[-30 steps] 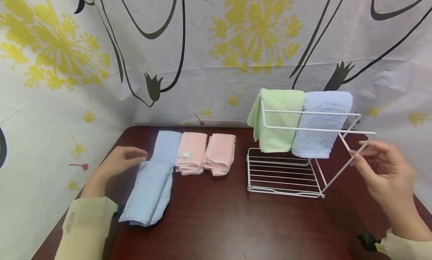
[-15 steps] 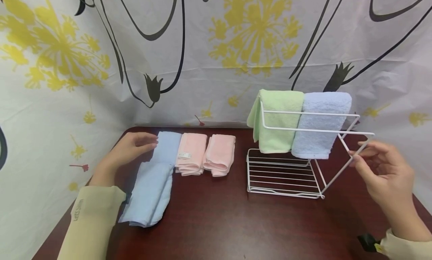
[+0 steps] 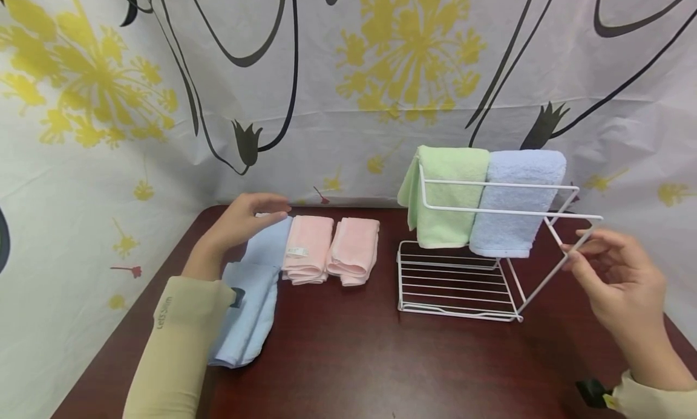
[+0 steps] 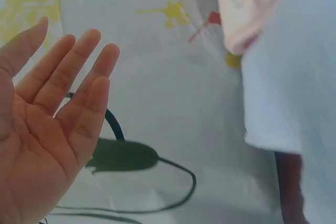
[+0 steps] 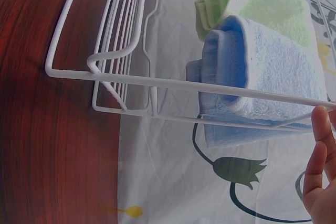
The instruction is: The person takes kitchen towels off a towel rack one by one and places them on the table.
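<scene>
My left hand (image 3: 239,222) hovers with extended fingers over the far light-blue towel (image 3: 265,245), holding nothing. In the left wrist view its palm and spread fingers (image 4: 58,80) show bare. A second folded light-blue towel (image 3: 255,316) lies nearer, partly hidden by my left sleeve. Two folded pink towels, one with a white label (image 3: 310,234) and one plain (image 3: 355,243), lie to their right. My right hand (image 3: 623,286) pinches the right side bar of a white wire rack (image 3: 460,314). A green towel (image 3: 446,230) and a blue towel (image 3: 501,234) hang over its upper bars.
The dark red-brown table (image 3: 348,358) runs along a patterned cloth backdrop (image 3: 327,141) at the back and left. The rack's low slatted shelf sits on the right half of the table, under the hanging towels.
My left hand has moved right and away from me, from beside the blue towels to over the far one. My right hand keeps its pinch on the rack, which stays in place.
</scene>
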Available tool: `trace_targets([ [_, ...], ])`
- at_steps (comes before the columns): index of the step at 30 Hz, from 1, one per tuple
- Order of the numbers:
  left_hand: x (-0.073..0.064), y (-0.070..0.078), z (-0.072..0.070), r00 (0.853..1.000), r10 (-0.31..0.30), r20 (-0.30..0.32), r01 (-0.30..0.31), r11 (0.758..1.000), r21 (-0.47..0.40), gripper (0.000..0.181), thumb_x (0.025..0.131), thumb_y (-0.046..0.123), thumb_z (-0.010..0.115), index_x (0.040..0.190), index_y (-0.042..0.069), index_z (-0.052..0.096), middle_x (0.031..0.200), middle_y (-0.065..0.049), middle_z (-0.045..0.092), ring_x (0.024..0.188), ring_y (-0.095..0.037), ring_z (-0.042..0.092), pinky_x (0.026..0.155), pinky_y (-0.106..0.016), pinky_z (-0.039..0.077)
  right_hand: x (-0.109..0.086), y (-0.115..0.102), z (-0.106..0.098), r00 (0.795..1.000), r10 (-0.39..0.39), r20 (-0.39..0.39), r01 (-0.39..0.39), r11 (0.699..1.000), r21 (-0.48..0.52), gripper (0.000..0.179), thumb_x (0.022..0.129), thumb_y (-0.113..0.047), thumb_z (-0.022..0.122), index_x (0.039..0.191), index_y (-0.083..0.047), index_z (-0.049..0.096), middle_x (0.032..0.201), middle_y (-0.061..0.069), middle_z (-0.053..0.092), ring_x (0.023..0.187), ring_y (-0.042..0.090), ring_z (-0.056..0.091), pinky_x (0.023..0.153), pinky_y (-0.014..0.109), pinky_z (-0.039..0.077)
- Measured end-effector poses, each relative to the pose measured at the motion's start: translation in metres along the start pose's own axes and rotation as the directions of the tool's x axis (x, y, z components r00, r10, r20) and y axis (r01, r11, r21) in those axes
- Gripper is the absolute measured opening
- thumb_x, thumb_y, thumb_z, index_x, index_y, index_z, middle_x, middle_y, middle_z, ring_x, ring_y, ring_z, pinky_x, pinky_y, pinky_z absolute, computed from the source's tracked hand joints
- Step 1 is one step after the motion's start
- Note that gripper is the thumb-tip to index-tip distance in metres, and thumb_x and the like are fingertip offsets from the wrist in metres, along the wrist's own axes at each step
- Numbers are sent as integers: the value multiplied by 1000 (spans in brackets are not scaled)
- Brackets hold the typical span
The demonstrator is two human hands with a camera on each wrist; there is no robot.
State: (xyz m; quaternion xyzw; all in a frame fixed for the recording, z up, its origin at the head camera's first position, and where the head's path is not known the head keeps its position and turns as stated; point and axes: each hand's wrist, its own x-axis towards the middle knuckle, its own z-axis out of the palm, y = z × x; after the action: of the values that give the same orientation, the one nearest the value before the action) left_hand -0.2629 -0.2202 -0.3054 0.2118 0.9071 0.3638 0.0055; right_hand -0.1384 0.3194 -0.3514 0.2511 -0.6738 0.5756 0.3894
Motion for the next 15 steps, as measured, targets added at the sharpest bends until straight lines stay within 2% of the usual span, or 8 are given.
trace_targets([
  [8, 21, 16, 14, 997, 71, 11, -70, 994, -82, 37, 98, 17, 64, 133, 5, 62, 129, -14, 67, 122, -29, 62, 104, -48, 49, 0, 0, 1, 1000, 0, 3, 0, 998, 57, 37, 79, 27, 56, 116, 23, 54, 91, 2, 74, 74, 5, 69, 66, 9, 51],
  [15, 38, 33, 29, 992, 124, -6, -123, 979, -163, 36, 97, 16, 64, 131, 4, 63, 124, -16, 69, 117, -29, 65, 98, -46, 53, 0, 0, 0, 1000, -4, 4, 4, 1000, 29, 37, 80, 25, 57, 117, 22, 55, 91, 1, 74, 74, 4, 69, 67, 9, 51],
])
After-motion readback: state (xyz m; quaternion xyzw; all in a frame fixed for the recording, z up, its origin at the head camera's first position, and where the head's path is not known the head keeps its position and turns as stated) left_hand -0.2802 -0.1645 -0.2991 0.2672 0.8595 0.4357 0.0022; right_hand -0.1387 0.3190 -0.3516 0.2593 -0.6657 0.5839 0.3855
